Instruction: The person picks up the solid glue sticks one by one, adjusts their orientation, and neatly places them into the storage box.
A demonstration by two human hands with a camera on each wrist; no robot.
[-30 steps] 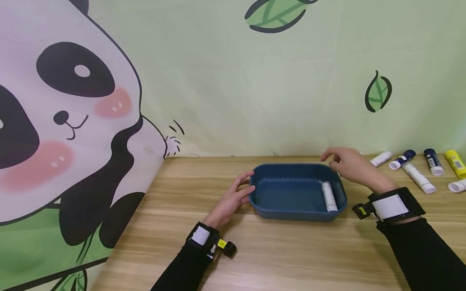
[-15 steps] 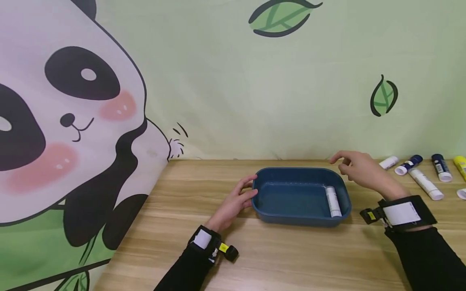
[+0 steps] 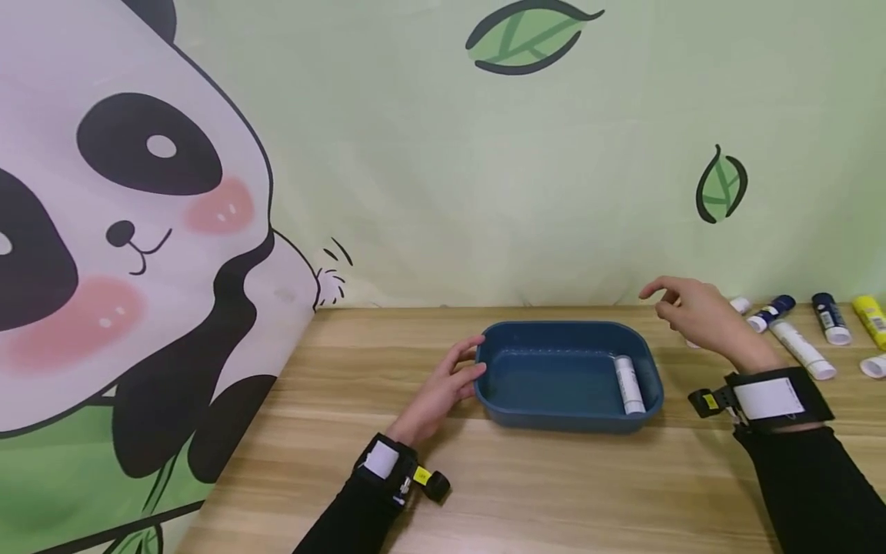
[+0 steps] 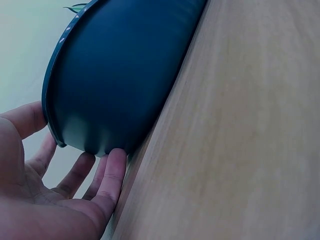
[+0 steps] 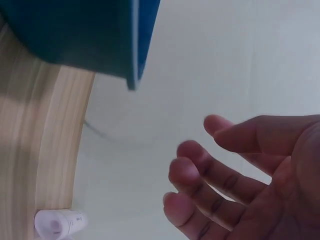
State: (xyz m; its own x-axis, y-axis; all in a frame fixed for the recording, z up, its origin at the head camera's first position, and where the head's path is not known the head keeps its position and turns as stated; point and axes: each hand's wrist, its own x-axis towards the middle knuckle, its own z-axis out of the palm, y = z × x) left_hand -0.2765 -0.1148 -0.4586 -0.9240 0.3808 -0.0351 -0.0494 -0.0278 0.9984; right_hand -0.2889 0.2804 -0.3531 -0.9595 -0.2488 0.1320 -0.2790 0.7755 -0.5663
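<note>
My left hand (image 3: 443,388) touches the left end of a blue plastic tray (image 3: 567,423). In the left wrist view, its extended fingers (image 4: 115,172) lie against the tray's outer wall. A white glue stick (image 3: 628,385) lies inside the tray, along its right end. To the right of the tray, my right hand (image 3: 702,315) hovers with loosely bent fingers and holds nothing. Below that hand, the right wrist view shows a white glue stick (image 5: 57,224) on the table.
Several glue sticks lie at the back right of the wooden table (image 3: 554,492), among them a dark blue one (image 3: 831,318), a yellow one (image 3: 871,322) and a long white one (image 3: 803,350). Behind the table hangs a green panda-print cloth (image 3: 415,154).
My right hand has drawn away from the tray's back right corner, to the right. My left hand stays at the tray's end, and the glue stick inside keeps its place.
</note>
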